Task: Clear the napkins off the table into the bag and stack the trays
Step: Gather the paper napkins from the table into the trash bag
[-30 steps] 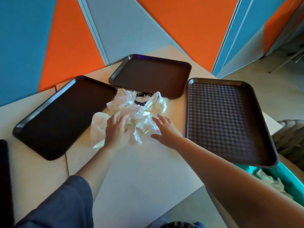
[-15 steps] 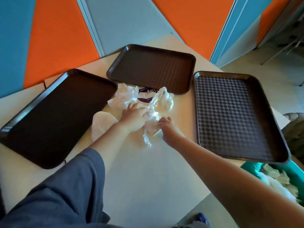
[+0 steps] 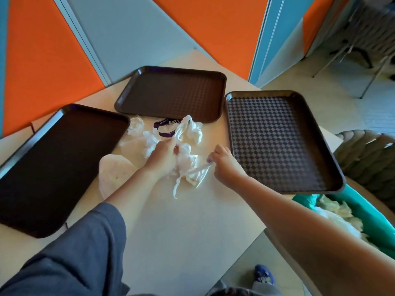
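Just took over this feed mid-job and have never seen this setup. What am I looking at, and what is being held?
There is no machine: a person wears a camera on the head, looking down at their own bare hands. On the table lie three brown trays, unstacked, with crumpled white napkins between them. The left hand grips the pile; the right hand pinches a strip pulled from it. The green bag, lower right beside the table, already holds some paper.
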Tool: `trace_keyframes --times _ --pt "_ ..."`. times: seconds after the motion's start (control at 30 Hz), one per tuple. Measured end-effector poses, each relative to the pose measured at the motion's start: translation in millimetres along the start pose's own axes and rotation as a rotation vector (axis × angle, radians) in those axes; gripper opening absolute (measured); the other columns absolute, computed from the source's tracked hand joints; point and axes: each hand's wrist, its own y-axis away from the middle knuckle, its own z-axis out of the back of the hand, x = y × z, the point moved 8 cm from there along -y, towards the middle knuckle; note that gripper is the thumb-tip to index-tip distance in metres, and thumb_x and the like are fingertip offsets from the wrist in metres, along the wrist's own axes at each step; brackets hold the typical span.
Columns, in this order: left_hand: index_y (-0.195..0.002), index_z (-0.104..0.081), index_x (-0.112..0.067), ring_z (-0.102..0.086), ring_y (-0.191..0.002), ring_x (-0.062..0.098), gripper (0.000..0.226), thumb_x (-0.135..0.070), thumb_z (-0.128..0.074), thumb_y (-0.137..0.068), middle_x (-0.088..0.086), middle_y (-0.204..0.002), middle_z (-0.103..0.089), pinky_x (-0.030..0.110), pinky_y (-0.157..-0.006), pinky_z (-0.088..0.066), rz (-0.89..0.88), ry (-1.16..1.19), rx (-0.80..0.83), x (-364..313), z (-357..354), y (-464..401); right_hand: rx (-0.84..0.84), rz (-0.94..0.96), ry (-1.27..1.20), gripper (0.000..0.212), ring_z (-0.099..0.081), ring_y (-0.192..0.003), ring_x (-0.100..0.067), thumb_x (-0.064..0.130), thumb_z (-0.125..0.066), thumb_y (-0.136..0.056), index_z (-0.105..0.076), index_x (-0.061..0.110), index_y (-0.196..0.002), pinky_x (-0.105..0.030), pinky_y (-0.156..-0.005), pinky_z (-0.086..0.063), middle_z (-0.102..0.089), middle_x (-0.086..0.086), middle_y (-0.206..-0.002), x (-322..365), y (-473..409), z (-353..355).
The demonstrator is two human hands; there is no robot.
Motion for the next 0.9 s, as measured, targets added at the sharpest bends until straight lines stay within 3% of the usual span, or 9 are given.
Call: trace_keyframes --times 0.07,0.17,0.27,0.33,0.47,0.6,0.7,0.8,0.9 --pt "-0.092 -0.050 -0.017 -0.060 -0.085 0.031 0.012 -0.011 -0.040 -0.089 0.007 -0.103 -0.057 0.040 -0.067 -0.051 0.003 0.005 -0.048 -12.9 0.0 0.1 -0.032 -0.017 -0.013 0.034 -0.041 -0.100 -0.022 -0.013 -0.040 -0.076 -0.062 0.007 -0.093 -0.025 -0.073 -0.037 -0.044 -0.006 -0.103 -11.8 6.3 11.6" --pt "-0.090 -0.046 -0.014 -0.054 -0.097 0.026 0.010 -0.008 -0.039 -0.093 0.008 -0.112 -0.058 0.016 -0.066 -0.037 -0.069 0.092 -0.218 -44.4 5.3 3.5 -0.108 -0.031 -0.085 0.025 -0.045 -0.094 -0.024 -0.011 -0.040 -0.079 -0.060 0.003 -0.084 -0.030 -0.073 -0.043 -0.046 -0.010 -0.100 -29.0 17.1 35.7" --pt "-0.086 -0.044 -0.015 -0.047 -0.083 0.017 0.013 -0.010 -0.038 -0.097 0.007 -0.092 -0.053 0.013 -0.065 -0.034 -0.183 0.249 -0.325 -86.4 11.2 12.3 -0.183 -0.037 -0.148 0.021 -0.051 -0.085 -0.028 -0.008 -0.038 -0.083 -0.057 0.002 -0.079 -0.037 -0.071 -0.047 -0.051 -0.013 -0.096 -45.3 29.2 62.1" --pt "-0.089 -0.048 -0.008 -0.049 -0.083 0.010 0.010 -0.009 -0.041 -0.097 0.011 -0.092 -0.055 0.012 -0.071 -0.036 -0.219 0.337 -0.342 -110.5 9.0 15.9 -0.205 -0.057 -0.179 0.022 -0.053 -0.080 -0.030 -0.007 -0.037 -0.083 -0.055 0.004 -0.076 -0.040 -0.068 -0.050 -0.052 -0.012 -0.093 -58.7 36.8 75.2" --pt "-0.097 -0.052 -0.012 -0.051 -0.073 -0.018 0.008 -0.008 -0.048 -0.093 -0.016 -0.084 -0.053 0.000 -0.062 -0.037 -0.151 0.466 -0.347 -153.2 -6.3 12.8 -0.273 -0.105 -0.214 0.024 -0.055 -0.080 -0.026 -0.005 -0.039 -0.086 -0.061 0.004 -0.079 -0.036 -0.066 -0.055 -0.056 -0.010 -0.093 -90.4 50.5 96.3" --pt "-0.093 -0.053 -0.022 -0.053 -0.079 -0.009 0.020 -0.003 -0.052 -0.088 -0.017 -0.086 -0.055 -0.001 -0.064 -0.040 -0.099 0.575 -0.260 -198.1 -35.4 6.5 -0.319 -0.168 -0.276 0.023 -0.054 -0.077 -0.019 -0.002 -0.043 -0.088 -0.064 0.005 -0.082 -0.030 -0.062 -0.054 -0.053 -0.003 -0.088 -127.8 67.0 109.4" --pt "-0.089 -0.056 -0.030 -0.057 -0.086 -0.001 0.023 -0.008 -0.056 -0.087 -0.017 -0.088 -0.059 0.014 -0.076 -0.047 -0.049 0.610 -0.112 -222.4 -75.0 2.8 -0.345 -0.222 -0.320 0.021 -0.051 -0.075 -0.018 -0.002 -0.044 -0.086 -0.065 0.003 -0.080 -0.031 -0.061 -0.050 -0.051 -0.002 -0.085 -162.0 86.0 119.9" --pt "-0.089 -0.062 -0.031 -0.062 -0.098 0.012 0.024 -0.009 -0.053 -0.090 -0.008 -0.098 -0.065 0.030 -0.087 -0.052 0.036 0.708 0.145 -243.5 -131.7 5.6 -0.388 -0.258 -0.331 0.021 -0.051 -0.076 -0.018 -0.003 -0.046 -0.082 -0.066 0.001 -0.077 -0.030 -0.063 -0.046 -0.056 -0.008 -0.086 -199.9 111.3 132.6" --pt "-0.093 -0.064 -0.023 -0.064 -0.090 0.009 0.027 0.000 -0.051 -0.091 -0.002 -0.098 -0.067 0.019 -0.074 -0.055 0.091 0.808 0.342 -268.4 -183.1 16.2 -0.404 -0.344 -0.331 0.025 -0.051 -0.077 -0.017 -0.001 -0.044 -0.084 -0.067 0.004 -0.077 -0.027 -0.065 -0.044 -0.053 -0.004 -0.085 -241.9 136.5 140.4"
